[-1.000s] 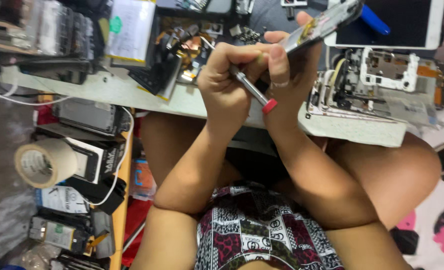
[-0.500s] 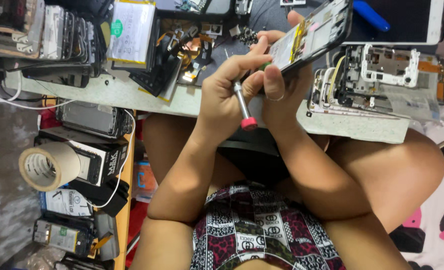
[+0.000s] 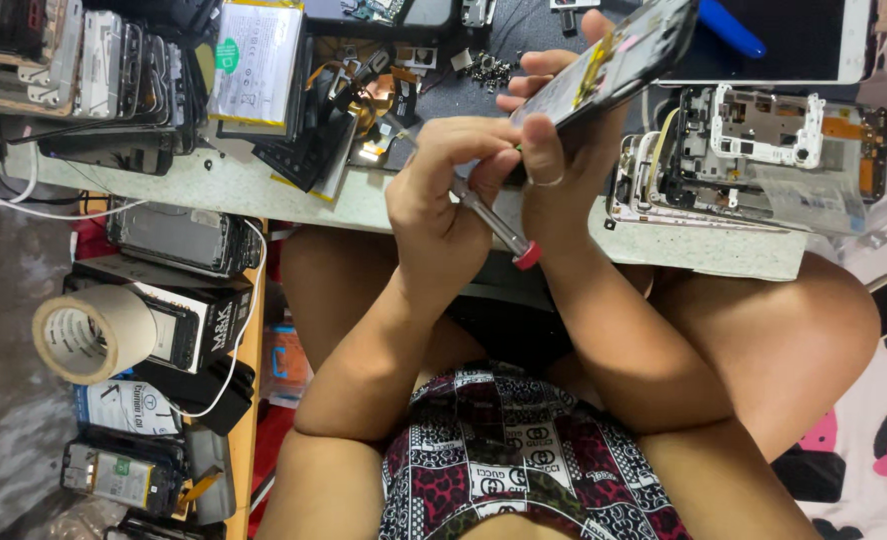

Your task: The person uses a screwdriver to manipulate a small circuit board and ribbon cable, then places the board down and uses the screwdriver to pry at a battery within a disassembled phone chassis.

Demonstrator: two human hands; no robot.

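A: Looking down from the head view, which hand carries the opened phone (image 3: 603, 70)?

B: Which arm is which is hard to read from this angle, but the hand on the picture's right looks like the right hand (image 3: 563, 150). It is closed around the phone's lower end, thumb over the near edge, fingers behind, and it holds the phone tilted in the air above the front of the work table (image 3: 263, 195).

A: And the other hand?

B: The left hand (image 3: 443, 200) is clenched round a slim screwdriver (image 3: 493, 225). The metal shaft runs up toward the phone's underside, and the red cap points back toward the body. The tip is hidden behind the fingers, so contact with the phone cannot be confirmed.

A: How will the phone handle?

B: As a judgement: it is light, thin and stiff, but fragile with its back off. It is best gripped by the frame edges, away from the exposed boards and ribbon cables. The screwdriver is light and smooth, so it can roll in the fingers.

A: What lies around them?

B: A battery pack (image 3: 258, 65) sits at the table's upper left. A dismantled phone frame (image 3: 763, 150) lies to the right, with a blue pen (image 3: 728, 28) above it. A roll of tape (image 3: 93, 335) rests on a side shelf at the left.
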